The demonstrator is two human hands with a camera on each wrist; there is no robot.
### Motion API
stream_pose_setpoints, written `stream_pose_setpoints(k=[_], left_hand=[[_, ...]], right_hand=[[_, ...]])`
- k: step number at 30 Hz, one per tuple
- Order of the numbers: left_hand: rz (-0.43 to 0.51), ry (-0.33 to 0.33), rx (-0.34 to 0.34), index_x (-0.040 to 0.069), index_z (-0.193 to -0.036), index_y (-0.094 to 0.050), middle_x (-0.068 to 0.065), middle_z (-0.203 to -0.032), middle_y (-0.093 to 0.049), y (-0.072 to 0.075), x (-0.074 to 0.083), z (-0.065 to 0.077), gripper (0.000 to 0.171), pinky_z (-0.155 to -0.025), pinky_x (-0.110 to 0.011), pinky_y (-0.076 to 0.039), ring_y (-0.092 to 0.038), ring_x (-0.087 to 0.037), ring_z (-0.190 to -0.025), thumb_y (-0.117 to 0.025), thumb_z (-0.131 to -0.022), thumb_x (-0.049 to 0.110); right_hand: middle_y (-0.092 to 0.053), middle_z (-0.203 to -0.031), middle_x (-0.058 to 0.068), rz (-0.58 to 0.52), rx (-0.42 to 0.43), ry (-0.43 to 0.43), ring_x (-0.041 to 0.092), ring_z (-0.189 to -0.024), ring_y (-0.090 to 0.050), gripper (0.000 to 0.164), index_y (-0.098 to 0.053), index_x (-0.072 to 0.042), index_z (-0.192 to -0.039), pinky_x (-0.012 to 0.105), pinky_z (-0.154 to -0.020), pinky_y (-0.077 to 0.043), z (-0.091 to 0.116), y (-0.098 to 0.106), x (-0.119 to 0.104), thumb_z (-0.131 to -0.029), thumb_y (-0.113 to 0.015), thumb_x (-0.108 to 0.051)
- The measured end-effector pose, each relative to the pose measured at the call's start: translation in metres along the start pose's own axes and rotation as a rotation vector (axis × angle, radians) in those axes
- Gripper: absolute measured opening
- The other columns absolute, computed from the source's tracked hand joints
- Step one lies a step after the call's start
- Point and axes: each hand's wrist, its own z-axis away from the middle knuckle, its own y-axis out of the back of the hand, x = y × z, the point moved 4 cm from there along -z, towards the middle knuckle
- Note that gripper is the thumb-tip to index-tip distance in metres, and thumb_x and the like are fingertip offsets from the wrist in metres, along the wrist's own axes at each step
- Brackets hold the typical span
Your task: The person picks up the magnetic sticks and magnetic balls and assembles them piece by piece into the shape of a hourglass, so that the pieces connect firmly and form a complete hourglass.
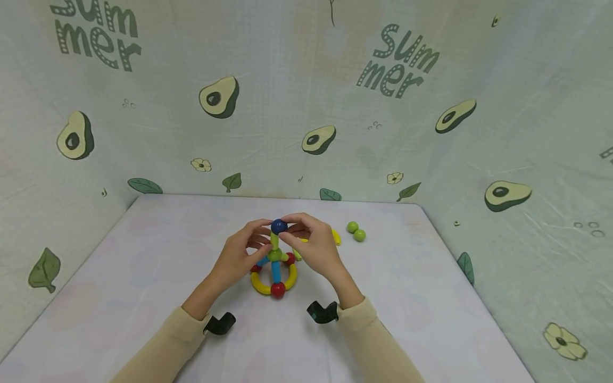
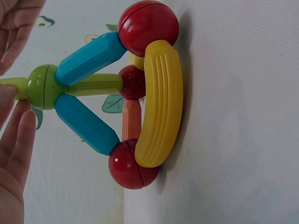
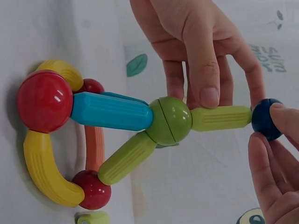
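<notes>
A toy frame of magnetic rods and balls stands on the table, with red balls and curved yellow rods at its base. Blue rods and a green rod slope up to a green ball. From that ball a light green rod rises to a dark blue ball at the top. My left hand holds the upright green rod between thumb and fingers, its index finger reaching the blue ball. My right hand pinches the blue ball between thumb and fingers.
Two loose green balls lie to the right behind my right hand. Yellow pieces and a light green piece lie near the frame, partly hidden. A printed cloth hangs behind and beside the table.
</notes>
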Motion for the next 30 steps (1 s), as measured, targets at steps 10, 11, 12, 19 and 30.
stream_pose_setpoints(k=[10, 11, 12, 19, 30], left_hand=[[0.004, -0.004, 0.003, 0.019, -0.152, -0.048, -0.007, -0.120, -0.073, 0.000, 0.004, 0.001, 0.068, -0.087, -0.043, -0.064, -0.075, -0.017, -0.097, -0.080, -0.094, 0.003], [0.004, -0.005, 0.001, 0.019, -0.152, -0.047, -0.007, -0.119, -0.073, -0.001, 0.004, 0.001, 0.069, -0.087, -0.043, -0.064, -0.075, -0.017, -0.096, -0.080, -0.094, 0.003], [0.004, -0.007, 0.000, 0.018, -0.153, -0.046, -0.007, -0.119, -0.073, -0.001, 0.005, 0.001, 0.070, -0.087, -0.043, -0.064, -0.075, -0.018, -0.096, -0.080, -0.094, 0.003], [-0.002, -0.009, -0.003, 0.018, -0.153, -0.044, -0.007, -0.119, -0.074, -0.001, 0.008, 0.001, 0.071, -0.088, -0.041, -0.064, -0.074, -0.017, -0.096, -0.080, -0.094, 0.004], [-0.005, -0.009, 0.034, 0.016, -0.146, -0.054, -0.007, -0.129, -0.072, 0.007, 0.013, -0.003, 0.052, -0.091, -0.029, -0.061, -0.075, -0.020, -0.104, -0.076, -0.099, 0.011]], right_hand=[[-0.075, -0.120, 0.002, -0.011, 0.006, -0.014, 0.019, -0.103, -0.075, 0.030, -0.073, -0.013, -0.126, 0.039, -0.093, -0.062, 0.000, -0.002, 0.002, -0.097, -0.079, -0.012], [-0.075, -0.120, 0.002, -0.009, 0.006, -0.011, 0.018, -0.103, -0.075, 0.030, -0.073, -0.013, -0.126, 0.037, -0.093, -0.062, 0.000, -0.003, 0.002, -0.097, -0.079, -0.012], [-0.075, -0.120, 0.002, -0.009, 0.005, -0.010, 0.018, -0.103, -0.075, 0.030, -0.073, -0.012, -0.126, 0.036, -0.092, -0.062, 0.001, -0.003, 0.001, -0.097, -0.079, -0.012], [-0.074, -0.122, 0.002, -0.004, -0.002, -0.021, 0.019, -0.103, -0.074, 0.030, -0.073, -0.013, -0.127, 0.032, -0.093, -0.061, 0.001, -0.003, 0.001, -0.097, -0.079, -0.013], [-0.071, -0.117, 0.005, -0.011, -0.011, -0.037, 0.022, -0.101, -0.074, 0.031, -0.075, -0.015, -0.128, 0.041, -0.093, -0.062, 0.000, -0.001, 0.003, -0.097, -0.079, -0.015]])
